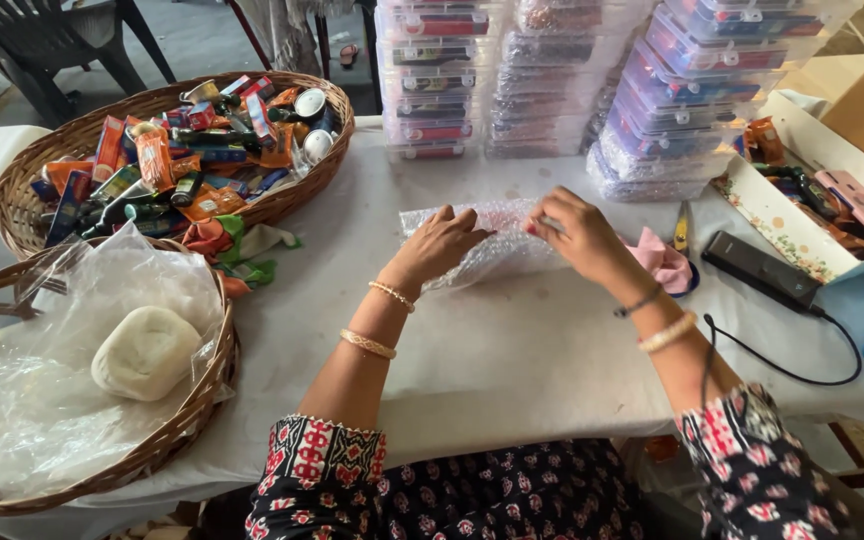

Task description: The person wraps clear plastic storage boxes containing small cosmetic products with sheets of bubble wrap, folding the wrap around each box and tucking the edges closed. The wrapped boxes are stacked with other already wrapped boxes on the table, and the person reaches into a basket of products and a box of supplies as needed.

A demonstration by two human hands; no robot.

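Both hands are pressing on a bubble-wrapped bundle [492, 245] lying mid-table on the white table [512, 350]. The left hand [439, 245] is lying flat on its left end, fingers spread wide; the right hand [577, 232] is pinching the wrap's right end. Stacked clear boxes [552, 80] are standing just behind, and a basket of packets [42, 170] is sitting well to the left
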